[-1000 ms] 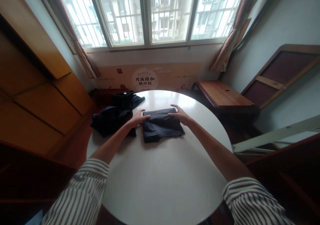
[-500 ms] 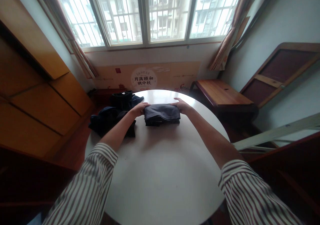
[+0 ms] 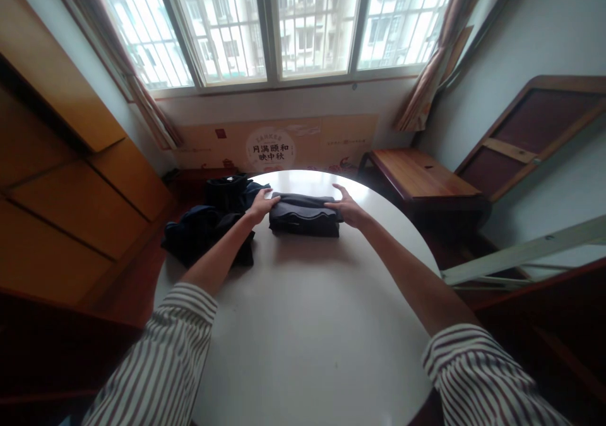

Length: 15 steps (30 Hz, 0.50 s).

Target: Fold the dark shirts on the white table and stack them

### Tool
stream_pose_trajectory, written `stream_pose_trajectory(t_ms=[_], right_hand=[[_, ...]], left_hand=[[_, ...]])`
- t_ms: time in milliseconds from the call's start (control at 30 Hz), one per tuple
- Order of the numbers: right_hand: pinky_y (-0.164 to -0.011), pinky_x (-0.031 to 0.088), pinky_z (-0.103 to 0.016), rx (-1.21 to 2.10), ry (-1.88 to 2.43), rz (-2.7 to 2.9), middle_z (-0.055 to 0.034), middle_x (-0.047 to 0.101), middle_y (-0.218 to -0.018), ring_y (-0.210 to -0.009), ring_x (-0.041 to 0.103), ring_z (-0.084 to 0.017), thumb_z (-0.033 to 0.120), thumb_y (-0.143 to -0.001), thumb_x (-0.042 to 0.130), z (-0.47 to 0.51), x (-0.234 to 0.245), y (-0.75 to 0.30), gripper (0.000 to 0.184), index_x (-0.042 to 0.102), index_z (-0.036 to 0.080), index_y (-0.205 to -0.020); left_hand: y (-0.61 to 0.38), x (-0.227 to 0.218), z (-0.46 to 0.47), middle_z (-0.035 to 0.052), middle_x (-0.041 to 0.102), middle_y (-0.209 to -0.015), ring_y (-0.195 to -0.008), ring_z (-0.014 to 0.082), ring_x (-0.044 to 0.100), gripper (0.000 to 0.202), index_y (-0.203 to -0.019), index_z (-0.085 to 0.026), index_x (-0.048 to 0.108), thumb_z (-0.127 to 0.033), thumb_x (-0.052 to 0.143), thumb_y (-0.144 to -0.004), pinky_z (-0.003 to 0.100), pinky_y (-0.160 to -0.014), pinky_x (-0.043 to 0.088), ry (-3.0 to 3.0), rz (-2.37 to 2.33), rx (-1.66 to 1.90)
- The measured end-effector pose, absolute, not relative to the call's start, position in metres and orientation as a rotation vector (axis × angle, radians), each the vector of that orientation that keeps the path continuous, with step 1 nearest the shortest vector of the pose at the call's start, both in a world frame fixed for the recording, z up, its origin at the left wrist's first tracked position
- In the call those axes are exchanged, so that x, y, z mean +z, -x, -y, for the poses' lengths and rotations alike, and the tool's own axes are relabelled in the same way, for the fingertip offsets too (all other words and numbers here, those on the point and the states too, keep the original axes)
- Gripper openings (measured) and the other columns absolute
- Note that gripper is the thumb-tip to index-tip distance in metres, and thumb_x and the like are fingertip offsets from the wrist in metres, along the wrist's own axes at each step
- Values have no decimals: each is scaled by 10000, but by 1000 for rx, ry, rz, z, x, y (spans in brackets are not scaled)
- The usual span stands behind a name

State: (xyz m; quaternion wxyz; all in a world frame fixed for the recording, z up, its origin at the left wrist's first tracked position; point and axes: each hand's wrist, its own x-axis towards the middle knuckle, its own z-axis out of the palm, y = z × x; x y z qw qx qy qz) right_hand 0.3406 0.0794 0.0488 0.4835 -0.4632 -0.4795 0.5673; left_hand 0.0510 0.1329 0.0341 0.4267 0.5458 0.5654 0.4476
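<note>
A folded grey garment [image 3: 303, 209] lies on top of a folded black garment [image 3: 305, 227], near the far side of the round white table [image 3: 293, 325]. At the stack's left end, my left hand [image 3: 262, 206] grips the grey garment's upper corner. My right hand [image 3: 349, 209] holds the opposite end, one digit pressed on the cloth and another stretched out away from it. Wavy layered edges show along the front of the grey cloth. The undersides of both hands' grips are hidden.
Dark rumpled clothes [image 3: 203, 233] lie in a heap on the table's left edge, with more black clothing [image 3: 227, 189] behind. A wooden bench [image 3: 421, 173] stands beyond at the right. Orange cabinets [image 3: 85, 205] line the left wall.
Both hands have shifted onto the top of the grey garment. Its upper layer has moved back into a raised fold, and more of the black garment shows in front.
</note>
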Motion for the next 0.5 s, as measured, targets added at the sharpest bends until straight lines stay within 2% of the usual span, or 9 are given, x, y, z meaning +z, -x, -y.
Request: stream_pose_trajectory(t_ms=[100, 200, 333, 433, 500], right_hand=[[-466, 497, -207, 1364, 1190, 1153, 73, 559, -638, -528, 581, -130, 164, -629, 802, -83, 36, -338, 955, 296, 252, -1434], [-494, 497, -219, 1325, 1201, 1226, 67, 565, -644, -554, 588, -136, 227, -611, 819, -81, 23, -339, 930, 342, 234, -1409], [-581, 526, -289, 1119, 1319, 1456, 43, 593, -691, -623, 603, -170, 342, -626, 812, -82, 17, -343, 902, 367, 219, -1401], [-735, 531, -363, 752, 1520, 1703, -4, 614, -759, -745, 621, -215, 417, -678, 780, -89, 22, -344, 760, 474, 202, -1340], [-864, 494, -406, 564, 1630, 1767, -79, 639, -898, -901, 621, -264, 484, -717, 745, -96, 28, -343, 667, 549, 172, -1273]], left_hand=[[-55, 26, -142, 10, 599, -739, -599, 109, 583, 444, -1219, -110, 562, -218, 730, -822, 238, -653, 504, -1413, -1452, 1059], [-56, 15, -137, 21, 621, -780, -633, 128, 605, 428, -1219, -141, 566, -232, 721, -830, 256, -675, 512, -1468, -1478, 1057], [-59, 5, -127, 98, 643, -1012, -887, 194, 642, 404, -1241, -166, 562, -235, 679, -861, 296, -818, 504, -1557, -1541, 1122], [-60, 6, -126, 169, 602, -1195, -1078, 252, 610, 511, -1298, -135, 523, -286, 705, -845, 327, -920, 469, -1586, -1609, 1154], [-59, 9, -129, 190, 608, -1206, -1088, 277, 617, 649, -1332, -109, 493, -373, 755, -799, 336, -907, 477, -1538, -1632, 1106]])
